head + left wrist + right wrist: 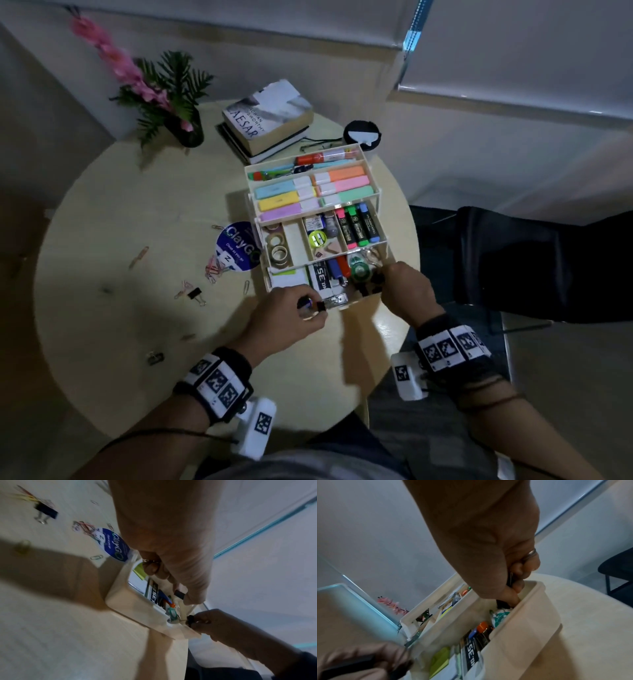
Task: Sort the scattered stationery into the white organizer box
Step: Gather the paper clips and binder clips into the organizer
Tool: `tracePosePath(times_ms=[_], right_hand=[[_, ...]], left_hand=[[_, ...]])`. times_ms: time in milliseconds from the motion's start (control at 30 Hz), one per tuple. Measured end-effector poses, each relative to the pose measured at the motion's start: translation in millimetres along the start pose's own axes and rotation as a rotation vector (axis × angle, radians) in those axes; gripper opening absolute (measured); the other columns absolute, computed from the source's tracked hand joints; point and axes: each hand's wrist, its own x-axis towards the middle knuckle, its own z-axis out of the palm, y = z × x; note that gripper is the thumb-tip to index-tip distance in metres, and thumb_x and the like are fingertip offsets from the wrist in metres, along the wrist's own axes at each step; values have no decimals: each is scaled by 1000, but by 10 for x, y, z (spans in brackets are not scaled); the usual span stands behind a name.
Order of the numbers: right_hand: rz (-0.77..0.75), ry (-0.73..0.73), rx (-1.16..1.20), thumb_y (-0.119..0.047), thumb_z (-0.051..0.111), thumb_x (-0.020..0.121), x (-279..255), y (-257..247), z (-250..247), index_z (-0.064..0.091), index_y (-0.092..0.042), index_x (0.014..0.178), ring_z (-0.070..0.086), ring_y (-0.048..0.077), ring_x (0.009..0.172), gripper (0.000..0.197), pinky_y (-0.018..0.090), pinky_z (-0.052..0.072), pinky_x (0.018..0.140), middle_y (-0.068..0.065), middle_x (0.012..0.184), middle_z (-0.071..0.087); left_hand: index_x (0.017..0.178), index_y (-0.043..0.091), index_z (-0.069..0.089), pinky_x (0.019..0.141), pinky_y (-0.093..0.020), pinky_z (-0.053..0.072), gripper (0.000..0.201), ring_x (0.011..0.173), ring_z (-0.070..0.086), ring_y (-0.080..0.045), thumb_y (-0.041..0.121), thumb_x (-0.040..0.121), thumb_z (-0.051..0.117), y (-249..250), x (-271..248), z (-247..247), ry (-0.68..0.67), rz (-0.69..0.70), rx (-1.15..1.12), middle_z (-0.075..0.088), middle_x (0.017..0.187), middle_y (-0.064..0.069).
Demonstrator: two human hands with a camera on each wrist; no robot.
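The right hand (406, 291) pinches a small black binder clip (502, 605) just inside the near right corner of the white organizer box (342, 305), directly above its bottom tray. The left hand (291, 320) pinches another black clip (179, 594) at the box's near edge, equally close.

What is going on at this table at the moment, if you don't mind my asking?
A person is sorting stationery into a tiered white organizer box. The left hand pinches a small black binder clip at the box's front edge, while the right hand lowers another black clip into the bottom tier's right corner. Paper clips and one more binder clip remain scattered on the round table.
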Motion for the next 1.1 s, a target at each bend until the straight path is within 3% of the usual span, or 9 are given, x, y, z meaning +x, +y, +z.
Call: tracePosePath(times_ms=[167,300,367,533,600,700,800,900,1100], right_hand=[[-3,-33,36,-15,54,98,44,121,-53,63,-11,126,70,33,107,30,37,55,81,11,117,67],[-67,-107,197,-8,56,93,-5,376,-159,57,-6,122,62,38,108,29,39,49,85,16,120,58],[-97,-150,273,-3,54,91,-43,514,-177,54,-6,120,59,39,103,29,42,48,84,16,120,52],[-198,-134,350,7,51,89,-40,728,-144,58,-8,119,59,33,101,35,42,49,83,13,118,54],[-229,-102,355,7,53,91,-13,745,-132,63,-9,119,60,31,101,34,41,52,85,12,115,57],[-277,-45,366,4,56,91,14,705,-128,66,-10,114,62,32,96,29,45,54,82,11,109,60],[-335,-3,382,3,57,88,46,615,-129,66,-12,113,63,35,93,30,49,54,79,12,103,62],[-342,10,367,1,58,88,73,525,-133,66,-12,116,64,35,92,32,48,54,77,12,105,64],[-318,23,246,3,60,84,64,472,-119,64,-19,117,67,34,91,39,38,51,71,10,106,70]], left_hand=[[105,33,71,61,-27,51,24,63,61,-1,47,87,77,381,292,183,-40,-1,209,68,75,9],[104,29,69,61,-31,49,21,67,61,-9,44,90,75,583,646,423,-73,14,281,67,78,6],[98,24,69,66,-36,55,18,73,64,-14,40,90,73,643,814,545,-101,15,317,68,82,4],[82,17,63,66,-45,56,12,73,62,-24,23,90,70,711,1042,819,-134,25,387,64,77,-3],[94,17,69,71,-41,57,5,85,67,-26,20,91,70,725,1063,872,-128,35,382,70,90,-4],[124,23,70,85,-38,59,38,100,69,-22,12,88,72,758,1072,882,-129,24,372,74,113,-1],[124,29,71,77,-36,55,47,98,69,-24,0,87,64,766,1099,861,-192,24,373,74,110,-1],[118,23,71,67,-32,43,38,93,68,-30,-1,91,59,775,1088,824,-258,32,452,71,102,-7],[123,30,72,81,-37,56,34,100,69,-22,12,95,67,656,884,649,-201,89,391,74,114,1]])
